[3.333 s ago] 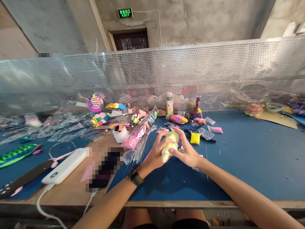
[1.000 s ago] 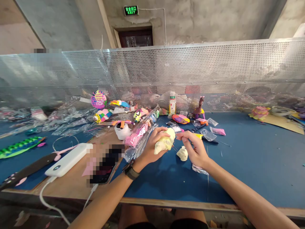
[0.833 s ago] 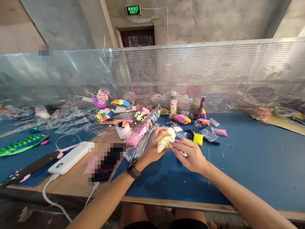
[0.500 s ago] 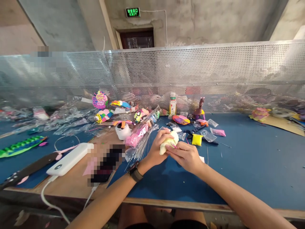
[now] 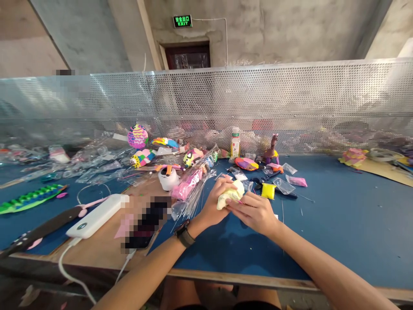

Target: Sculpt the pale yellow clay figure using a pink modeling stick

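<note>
A pale yellow lump of modelling clay is in my left hand, whose fingers wrap round it from the left and above. My right hand is closed at the lump's right side, fingertips pressed close against it. A thin pink thing, perhaps a small tool, pokes out at those fingertips; most of it is hidden. Both hands are raised over the blue tabletop. Just behind them lie a bright yellow clay packet and dark-handled scissors.
Left of my hands are thin wires, a pink clay bag, a phone and a white power bank with cables. Finished clay figures and a glue bottle stand before the perforated metal screen.
My hands stay round the clay in nearly the same place, with the right fingers shifted slightly. The whole view has moved a little down and right.
</note>
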{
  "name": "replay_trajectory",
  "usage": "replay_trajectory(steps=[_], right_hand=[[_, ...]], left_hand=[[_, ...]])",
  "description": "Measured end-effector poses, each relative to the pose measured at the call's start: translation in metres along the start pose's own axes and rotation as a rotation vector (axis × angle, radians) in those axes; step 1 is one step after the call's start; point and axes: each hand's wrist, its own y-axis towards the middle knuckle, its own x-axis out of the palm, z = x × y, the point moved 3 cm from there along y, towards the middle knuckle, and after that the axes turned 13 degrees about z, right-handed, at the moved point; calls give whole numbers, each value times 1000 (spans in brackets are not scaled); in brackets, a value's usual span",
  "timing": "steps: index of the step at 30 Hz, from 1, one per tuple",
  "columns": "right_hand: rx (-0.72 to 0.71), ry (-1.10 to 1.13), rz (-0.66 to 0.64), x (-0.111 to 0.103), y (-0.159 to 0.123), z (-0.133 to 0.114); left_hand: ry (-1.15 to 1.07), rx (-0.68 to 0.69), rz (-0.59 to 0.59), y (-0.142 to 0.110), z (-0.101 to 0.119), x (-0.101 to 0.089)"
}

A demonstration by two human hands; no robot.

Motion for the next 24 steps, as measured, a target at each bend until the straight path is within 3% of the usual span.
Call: replay_trajectory(steps=[4, 10, 21, 24], right_hand=[[29, -68, 25, 0, -1, 3], [-37, -33, 12, 0, 2, 0], [12, 1, -63, 2, 1, 1], [80, 67, -61, -5, 5, 1]], left_hand=[[-30, 17, 2, 1, -2, -1], [-19, -17, 11, 0, -4, -4], [-12, -35, 47, 1, -8, -7], [16, -33, 34, 1, -8, -9]])
